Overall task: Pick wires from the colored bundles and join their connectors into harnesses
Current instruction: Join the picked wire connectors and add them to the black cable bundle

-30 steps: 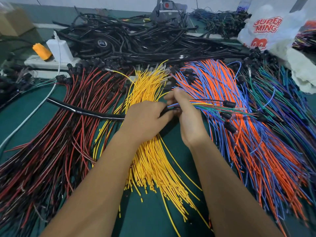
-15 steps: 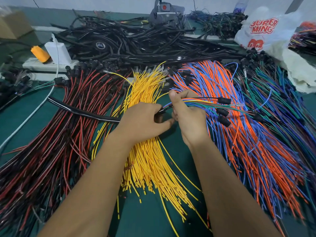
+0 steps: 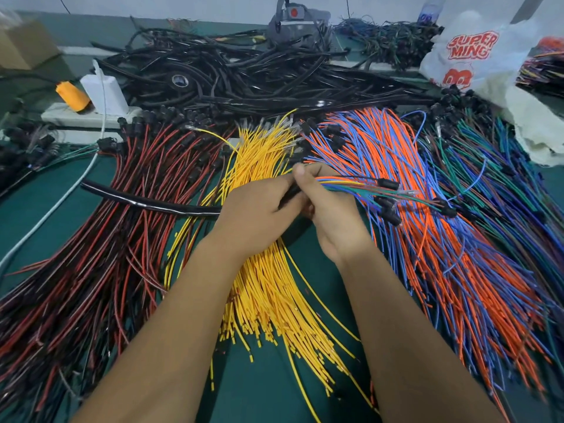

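At the centre of the frame we see a partly built harness (image 3: 351, 186), a small sheaf of orange, blue, green and yellow wires, held between two bare hands above the green table (image 3: 265, 383). The left hand (image 3: 256, 215) has its fingers curled round a black sleeve (image 3: 146, 201) that runs off toward the left of the frame; the right hand (image 3: 331, 209) pinches the sheaf just where it leaves the sleeve, thumb up and fingers wrapped over the wires. We cannot tell how tight either grip is. The loose ends fan toward the right of the frame and finish in black connectors (image 3: 387, 184) that hang over the orange and blue bundle (image 3: 451, 257).

Below the hands, the yellow bundle (image 3: 268, 288) runs from the upper middle down to the lower centre. The red and black bundle (image 3: 100, 245) fills the left of the frame, and a green and blue bundle (image 3: 506, 190) lies at the far right.

Across the top we see a heap of black cables (image 3: 250, 77), with a white bottle (image 3: 105, 93) and an orange spool (image 3: 71, 96) on a white power strip (image 3: 76, 117) at the upper left. A white plastic bag (image 3: 476, 56) printed "SUPER MING" sits at the upper right, a cardboard box (image 3: 24, 47) in the top left corner.
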Available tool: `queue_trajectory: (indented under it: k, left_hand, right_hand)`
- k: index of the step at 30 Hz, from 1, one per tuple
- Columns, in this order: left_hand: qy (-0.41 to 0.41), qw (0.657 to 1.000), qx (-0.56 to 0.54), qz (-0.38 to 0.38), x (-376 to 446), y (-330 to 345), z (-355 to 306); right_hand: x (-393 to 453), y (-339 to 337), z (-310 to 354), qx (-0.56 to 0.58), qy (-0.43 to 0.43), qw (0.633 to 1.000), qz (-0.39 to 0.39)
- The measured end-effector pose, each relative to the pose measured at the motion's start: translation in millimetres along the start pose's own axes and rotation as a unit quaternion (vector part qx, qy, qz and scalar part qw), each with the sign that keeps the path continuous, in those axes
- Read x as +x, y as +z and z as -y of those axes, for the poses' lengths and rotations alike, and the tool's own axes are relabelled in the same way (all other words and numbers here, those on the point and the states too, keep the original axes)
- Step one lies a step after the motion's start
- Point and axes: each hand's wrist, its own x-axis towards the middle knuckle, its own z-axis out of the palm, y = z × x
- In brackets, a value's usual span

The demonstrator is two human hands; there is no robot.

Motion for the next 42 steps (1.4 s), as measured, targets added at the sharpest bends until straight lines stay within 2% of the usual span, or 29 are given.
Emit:
queue_trajectory:
  k: [3, 5, 9, 11, 16, 23, 26, 30, 33, 37, 39, 42]
  left_hand:
    - [0.004, 1.0, 0.02, 0.0, 0.9, 2.7, 0.0]
    - [0.006, 1.0, 0.025, -0.002, 1.5, 3.4, 1.7]
    - [0.02, 0.999, 0.028, 0.025, 1.8, 3.2, 5.1]
    - [0.023, 0.999, 0.035, 0.024, 1.5, 2.9, 6.0]
    - [0.027, 0.998, 0.061, 0.011, 0.3, 3.8, 6.5]
    - [0.043, 0.998, 0.033, -0.018, -1.2, 3.9, 1.8]
    - [0.019, 1.0, -0.006, -0.013, 1.2, 4.8, 1.2]
    - [-0.013, 0.997, -0.07, -0.028, 3.2, 5.7, 1.9]
    - [-0.021, 0.998, -0.024, -0.045, 3.1, 3.6, 10.5]
    - [-0.023, 0.999, 0.033, -0.001, 3.4, -0.5, 23.7]
    - [-0.023, 0.999, 0.028, 0.009, 3.0, -2.5, 26.6]
    - [-0.019, 1.0, 0.016, 0.01, 2.2, -4.0, 27.1]
  right_hand:
    - [0.5, -1.0, 7.9, 0.162, 0.048, 0.985, -0.031]
    - [1.5, -1.8, 10.2, 0.192, 0.047, 0.978, -0.061]
    - [2.5, -1.9, 9.9, 0.102, -0.011, 0.979, -0.174]
    - [1.6, -3.1, 8.9, 0.049, -0.026, 0.981, -0.188]
    - [0.1, 0.1, 2.7, -0.06, -0.044, 0.986, -0.148]
    - [-0.8, 2.1, -3.3, -0.119, -0.045, 0.992, -0.004]
    - [-1.7, 3.6, 1.2, -0.058, -0.012, 0.998, 0.023]
    - [-1.1, 2.5, 9.6, 0.113, 0.025, 0.993, 0.012]
    - [1.2, -4.5, 14.2, 0.217, 0.022, 0.976, -0.019]
    - [3.1, -11.4, 16.0, 0.338, 0.019, 0.937, -0.084]
    - [4.1, -14.4, 16.5, 0.32, 0.011, 0.942, -0.106]
    - [5.3, -15.6, 16.2, 0.199, -0.002, 0.971, -0.132]
